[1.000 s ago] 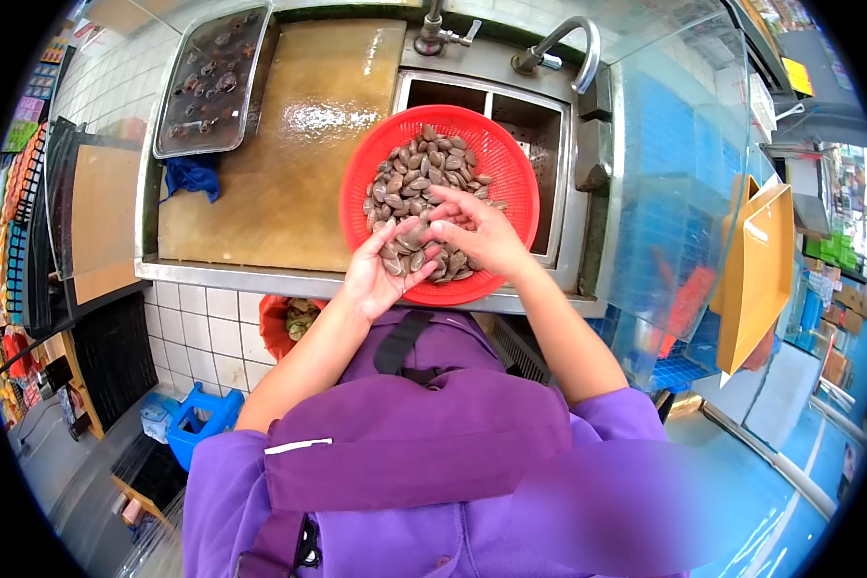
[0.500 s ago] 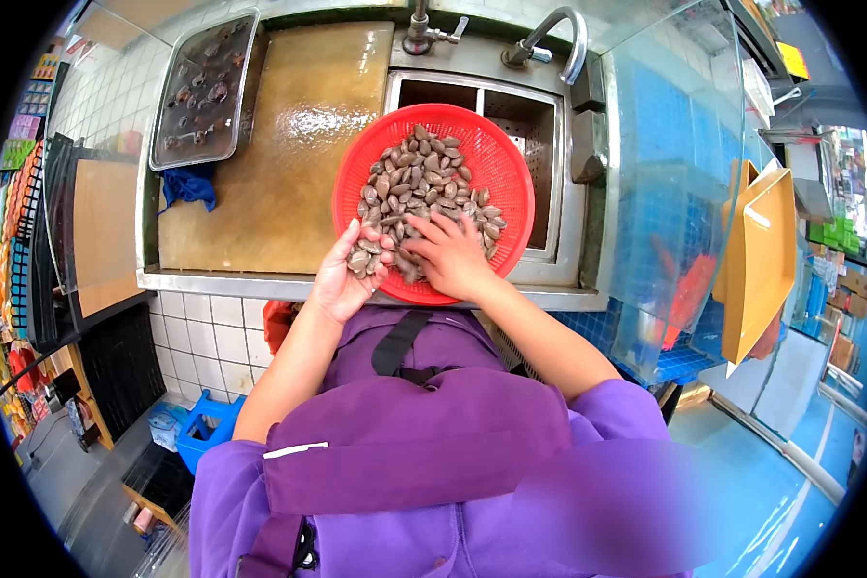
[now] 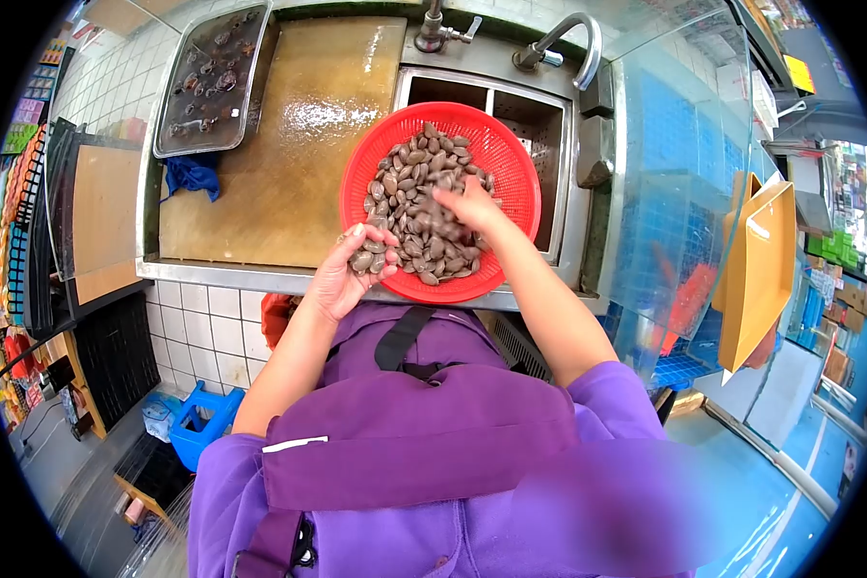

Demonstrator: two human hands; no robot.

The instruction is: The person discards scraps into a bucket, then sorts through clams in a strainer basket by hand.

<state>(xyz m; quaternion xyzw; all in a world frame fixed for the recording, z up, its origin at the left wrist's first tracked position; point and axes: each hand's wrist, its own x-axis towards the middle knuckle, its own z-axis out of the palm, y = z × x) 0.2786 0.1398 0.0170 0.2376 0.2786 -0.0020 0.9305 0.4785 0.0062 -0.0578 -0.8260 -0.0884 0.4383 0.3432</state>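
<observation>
A red plastic colander (image 3: 522, 173) holds a heap of brown-grey clams (image 3: 412, 178) over the sink. At its lower left rim, my left hand (image 3: 342, 275) is cupped palm up, fingers curled round a few clams (image 3: 368, 256). My right hand (image 3: 472, 205) is down in the heap, right of the middle. Motion smears its fingers and the clams around them, so its grip cannot be made out.
Behind the colander are a steel double sink (image 3: 541, 116), a curved faucet (image 3: 592, 53) and a tap (image 3: 443, 37). Left lies a wet brown board (image 3: 279, 202) with a blue cloth (image 3: 193, 178) and a clear tub of dark shellfish (image 3: 202, 96). Glass panels (image 3: 679, 125) stand right.
My right hand has moved up and away from my left hand, from the heap's near side towards its middle right. Clams blur under it. My left hand still holds its few clams.
</observation>
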